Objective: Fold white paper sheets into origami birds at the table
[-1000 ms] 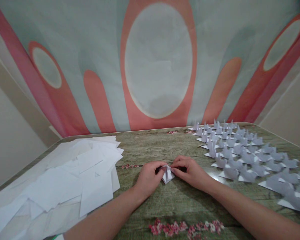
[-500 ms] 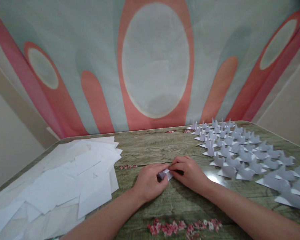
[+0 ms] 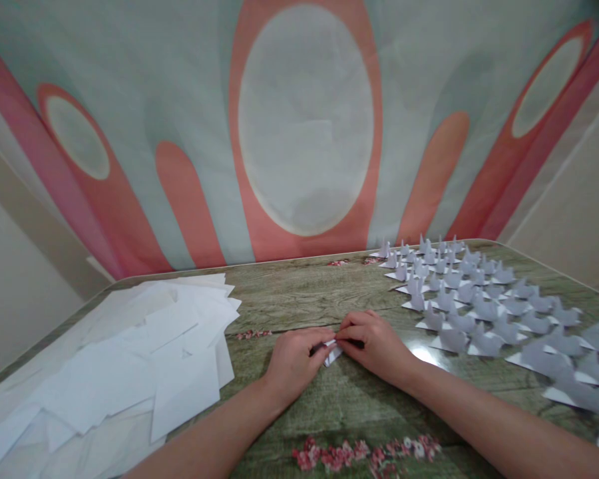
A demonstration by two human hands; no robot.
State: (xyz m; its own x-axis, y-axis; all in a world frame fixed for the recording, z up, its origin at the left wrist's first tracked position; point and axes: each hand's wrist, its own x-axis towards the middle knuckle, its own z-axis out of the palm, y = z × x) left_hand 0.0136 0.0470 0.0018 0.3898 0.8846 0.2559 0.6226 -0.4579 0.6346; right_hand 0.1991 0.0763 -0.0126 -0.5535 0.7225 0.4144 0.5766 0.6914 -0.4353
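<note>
Between my two hands, low over the table, is a small folded piece of white paper point(image 3: 333, 355). My left hand point(image 3: 295, 359) pinches its left side, thumb below and fingers above. The fingertips of my right hand point(image 3: 373, 342) are closed on its upper right edge. Much of the paper is hidden behind my fingers, so its full shape does not show. Rows of folded white paper birds point(image 3: 459, 293) stand on the right side of the table.
Loose white paper sheets point(image 3: 104, 372) lie in an overlapping heap on the left. The wood-patterned table point(image 3: 289, 299) carries printed pink blossoms point(image 3: 349, 454). Behind its far edge hangs a backdrop point(image 3: 304, 120) with coral and grey-green shapes.
My left thumb has drawn in closer to its fingers, and the folded paper looks flatter and narrower between my hands. The whole view has shifted slightly.
</note>
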